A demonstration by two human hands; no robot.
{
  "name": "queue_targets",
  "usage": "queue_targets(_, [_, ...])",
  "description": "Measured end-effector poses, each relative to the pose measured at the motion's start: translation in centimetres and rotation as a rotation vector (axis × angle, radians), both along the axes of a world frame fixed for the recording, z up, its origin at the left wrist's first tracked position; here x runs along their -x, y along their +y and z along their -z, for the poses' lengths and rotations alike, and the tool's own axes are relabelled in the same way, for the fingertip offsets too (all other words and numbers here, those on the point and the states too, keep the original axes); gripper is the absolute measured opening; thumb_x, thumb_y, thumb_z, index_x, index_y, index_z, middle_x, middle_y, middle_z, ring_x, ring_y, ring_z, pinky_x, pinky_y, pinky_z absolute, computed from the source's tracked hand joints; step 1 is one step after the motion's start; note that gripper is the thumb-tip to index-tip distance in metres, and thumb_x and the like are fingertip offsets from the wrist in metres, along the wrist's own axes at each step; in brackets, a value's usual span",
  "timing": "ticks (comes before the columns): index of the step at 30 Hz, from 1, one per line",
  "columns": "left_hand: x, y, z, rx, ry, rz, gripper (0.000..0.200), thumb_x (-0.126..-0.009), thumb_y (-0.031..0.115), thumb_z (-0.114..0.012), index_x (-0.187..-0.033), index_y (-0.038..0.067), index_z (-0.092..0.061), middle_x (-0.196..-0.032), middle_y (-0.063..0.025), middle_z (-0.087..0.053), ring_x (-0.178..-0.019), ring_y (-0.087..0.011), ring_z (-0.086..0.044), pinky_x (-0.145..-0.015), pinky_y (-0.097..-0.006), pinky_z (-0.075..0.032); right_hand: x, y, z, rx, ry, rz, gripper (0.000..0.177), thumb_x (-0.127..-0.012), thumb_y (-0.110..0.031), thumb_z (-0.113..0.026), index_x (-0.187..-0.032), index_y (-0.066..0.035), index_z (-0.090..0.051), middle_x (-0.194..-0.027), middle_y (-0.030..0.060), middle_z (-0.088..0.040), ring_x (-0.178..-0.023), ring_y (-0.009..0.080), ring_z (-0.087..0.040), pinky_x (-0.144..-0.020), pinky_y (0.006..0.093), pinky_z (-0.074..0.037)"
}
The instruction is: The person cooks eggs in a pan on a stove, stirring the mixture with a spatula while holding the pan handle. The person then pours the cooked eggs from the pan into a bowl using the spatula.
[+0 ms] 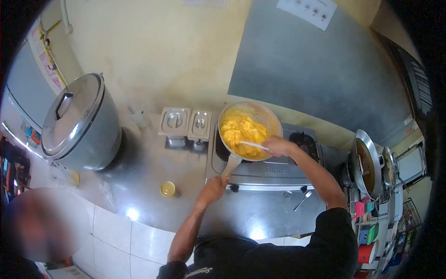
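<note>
We see a round, pale-walled frying pan (272, 121) of lumpy yellow food (241, 128) over the left burner of a silver metal gas stove (277, 180); the left hand (215, 189) is clasped around its beige handle (231, 165) at seven o'clock. At the pan's four o'clock, we find the right hand (278, 145) closed on a slender whitish utensil (253, 144) reaching into the food; two rectangular, lidded steel containers (167, 127) stand at nine o'clock.

The pan (274, 122) hides most of the left burner (221, 148); the right hand (278, 146) covers the end of the utensil (253, 144). On the far side, a cut-off sheet (307, 11) bears print too small to read. Near left, a round patch (44, 227) is blurred.
</note>
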State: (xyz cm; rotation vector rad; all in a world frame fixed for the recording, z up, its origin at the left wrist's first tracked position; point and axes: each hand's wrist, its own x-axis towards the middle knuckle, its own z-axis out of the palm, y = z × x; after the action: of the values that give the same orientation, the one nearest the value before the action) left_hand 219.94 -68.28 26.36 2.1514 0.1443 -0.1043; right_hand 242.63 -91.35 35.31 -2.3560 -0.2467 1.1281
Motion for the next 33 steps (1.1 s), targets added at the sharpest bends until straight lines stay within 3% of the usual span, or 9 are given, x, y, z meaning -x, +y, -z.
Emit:
queue_targets(4, [0.2,0.0,-1.3,0.036,0.087,0.027,0.057,-0.096,0.044,-0.043,-0.087,-0.009,-0.059,-0.083,-0.0333,-0.060,-0.085,-0.0493,-0.059,-0.077,-0.0532,-0.044,-1.3,2.0,2.1,0.034,-0.275,0.050,0.034,-0.093,-0.029,-0.048,-0.090,0.002,-0.062,-0.057,0.0067,-0.054,-0.049,0.0196,-0.053,-0.048,0.0359,-0.042])
queue_targets(6, [0.1,-0.2,-0.4,0.036,0.014,-0.024,0.051,-0.095,0.038,-0.047,-0.083,-0.010,-0.060,-0.080,-0.0348,-0.059,-0.084,-0.0514,-0.059,-0.075,-0.0559,-0.046,-3.3,1.5,5.3,0.129,-0.790,-0.240,0.027,-0.092,-0.024,-0.051,-0.093,0.001,-0.063,-0.065,0.0138,-0.060,-0.059,0.0290,-0.059,-0.060,0.0410,-0.048])
queue_targets(10, [0.0,-0.2,-0.3,0.026,0.020,-0.007,0.051,-0.095,0.039,-0.047,-0.084,-0.009,-0.060,-0.082,-0.0349,-0.060,-0.085,-0.0518,-0.059,-0.075,-0.0555,-0.046,2.3,2.8,-0.4,0.211,-0.966,-0.290,0.020,-0.087,-0.016,-0.055,-0.098,-0.001,-0.063,-0.081,0.0184,-0.062,-0.074,0.0367,-0.062,-0.074,0.0463,-0.050])
queue_targets(12, [0.2,-0.3,-0.7,0.055,0.039,-0.038,0.051,-0.095,0.039,-0.048,-0.084,-0.009,-0.060,-0.082,-0.0349,-0.060,-0.086,-0.0515,-0.059,-0.075,-0.0550,-0.046,3.8,2.0,-1.3,0.265,-1.366,-0.641,0.025,-0.081,-0.011,-0.059,-0.103,0.000,-0.063,-0.098,0.0189,-0.061,-0.078,0.0349,-0.065,-0.071,0.0460,-0.052])
queue_targets(16, [0.2,-0.3,-1.5,0.009,0.071,-0.019,0.050,-0.095,0.039,-0.048,-0.085,-0.009,-0.060,-0.082,-0.0347,-0.060,-0.086,-0.0507,-0.059,-0.075,-0.0546,-0.046,6.8,1.0,-4.5,0.333,-1.331,-0.611,0.027,-0.077,-0.010,-0.059,-0.102,-0.001,-0.063,-0.102,0.0179,-0.058,-0.082,0.0360,-0.065,-0.074,0.0491,-0.051])
queue_targets(20, [0.2,-0.4,-1.4,0.057,0.089,-0.046,0.051,-0.095,0.040,-0.048,-0.085,-0.009,-0.060,-0.082,-0.0344,-0.060,-0.086,-0.0505,-0.059,-0.075,-0.0547,-0.046,10.0,1.5,-7.4,0.357,-1.015,-0.435,0.023,-0.079,-0.008,-0.057,-0.100,-0.001,-0.064,-0.097,0.0199,-0.062,-0.082,0.0358,-0.065,-0.069,0.0479,-0.053])
queue_targets(24, [0.3,-0.3,-1.4,0.025,0.072,-0.018,0.052,-0.095,0.041,-0.047,-0.086,-0.008,-0.060,-0.081,-0.0339,-0.060,-0.085,-0.0507,-0.058,-0.074,-0.0549,-0.045,10.5,1.9,-3.4,0.327,-0.833,-0.486,0.021,-0.082,-0.010,-0.054,-0.096,-0.001,-0.066,-0.091,0.0211,-0.065,-0.077,0.0356,-0.067,-0.063,0.0465,-0.054])
queue_targets(28, [0.3,-0.4,-0.1,0.059,0.052,-0.025,0.052,-0.095,0.042,-0.047,-0.086,-0.007,-0.060,-0.081,-0.0342,-0.059,-0.085,-0.0507,-0.058,-0.073,-0.0550,-0.045,9.1,1.8,0.0,0.322,-1.028,-0.354,0.021,-0.083,-0.012,-0.053,-0.095,-0.001,-0.066,-0.090,0.0195,-0.065,-0.075,0.0347,-0.068,-0.062,0.0445,-0.055])
queue_targets(33, [0.4,-0.6,-0.9,0.027,0.004,-0.082,0.053,-0.095,0.042,-0.048,-0.084,-0.008,-0.060,-0.077,-0.0332,-0.059,-0.081,-0.0500,-0.059,-0.069,-0.0535,-0.047,7.8,0.0,-7.0,0.510,-1.147,-0.372,0.019,-0.083,-0.013,-0.054,-0.091,-0.003,-0.067,-0.092,0.0174,-0.067,-0.077,0.0336,-0.068,-0.063,0.0428,-0.055])
